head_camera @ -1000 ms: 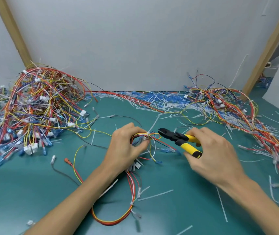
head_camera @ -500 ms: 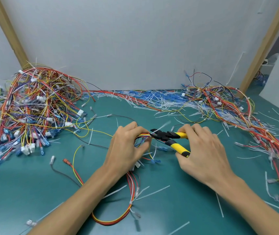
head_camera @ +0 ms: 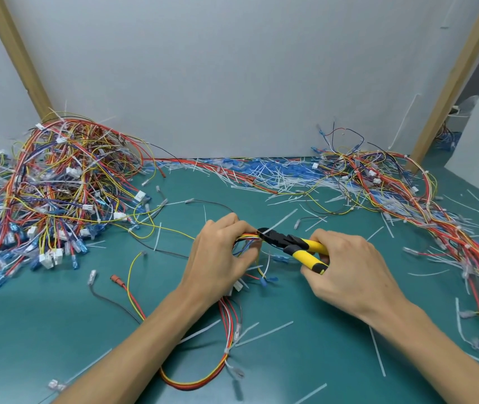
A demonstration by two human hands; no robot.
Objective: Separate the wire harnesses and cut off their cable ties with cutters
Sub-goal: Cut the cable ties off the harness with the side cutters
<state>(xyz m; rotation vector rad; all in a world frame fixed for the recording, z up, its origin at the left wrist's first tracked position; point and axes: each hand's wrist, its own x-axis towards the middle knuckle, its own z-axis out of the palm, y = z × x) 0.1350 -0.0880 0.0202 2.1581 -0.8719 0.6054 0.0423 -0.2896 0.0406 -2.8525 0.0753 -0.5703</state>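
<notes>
Left hand [head_camera: 217,258] clenched round wire harness [head_camera: 231,319]. Right hand [head_camera: 348,275] gripping yellow-handled cutters [head_camera: 293,243], tips at harness just beside left fingers. Tangled harness pile [head_camera: 57,185] beyond left hand. Cut ties [head_camera: 264,333] scattered near both.

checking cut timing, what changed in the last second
The right hand carried the cutters leftward until their black tip reached the wire harness gripped by the left hand. Both hands kept their grips, and the big wire pile stayed put.
</notes>
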